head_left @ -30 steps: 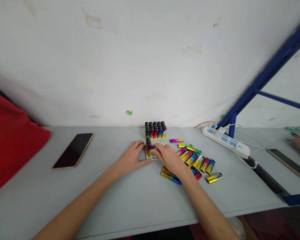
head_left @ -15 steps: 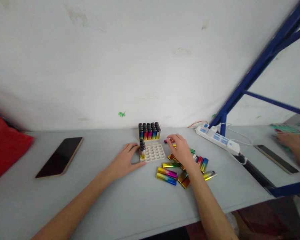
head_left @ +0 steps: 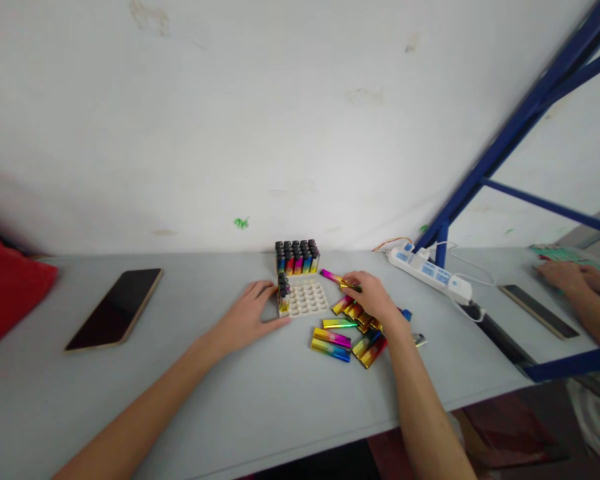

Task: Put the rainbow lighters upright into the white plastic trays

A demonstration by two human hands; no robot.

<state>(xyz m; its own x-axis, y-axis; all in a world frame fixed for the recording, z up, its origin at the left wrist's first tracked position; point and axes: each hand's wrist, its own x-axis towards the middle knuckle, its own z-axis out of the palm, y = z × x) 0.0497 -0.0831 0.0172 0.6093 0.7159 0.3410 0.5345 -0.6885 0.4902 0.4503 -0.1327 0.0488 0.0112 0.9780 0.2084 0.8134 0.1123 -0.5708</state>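
My left hand [head_left: 249,316] rests at the left side of a white plastic tray [head_left: 308,299] with round holes, thumb along its front edge and fingers at the side, gripping it. A few black-topped lighters [head_left: 284,293] stand upright in the tray's left column. Over a loose pile of shiny metallic lighters [head_left: 353,312], my right hand [head_left: 373,295] has thumb and fingers closed on a gold lighter [head_left: 350,287]; the fingers partly hide it. Just left of those fingertips lies a magenta-and-gold lighter [head_left: 331,275].
Behind the tray stands a block of upright lighters [head_left: 297,258]. A smartphone [head_left: 115,309] and a red cloth-like item [head_left: 13,287] lie left. Right are a power strip [head_left: 430,274], a blue metal frame [head_left: 443,233], another phone [head_left: 539,311] and another person's hands [head_left: 563,273].
My right hand has moved slightly right and closed over the pile on a lighter. The magenta-and-gold lighter beside it shows more fully. My left hand stays at the tray; the view has shifted slightly.
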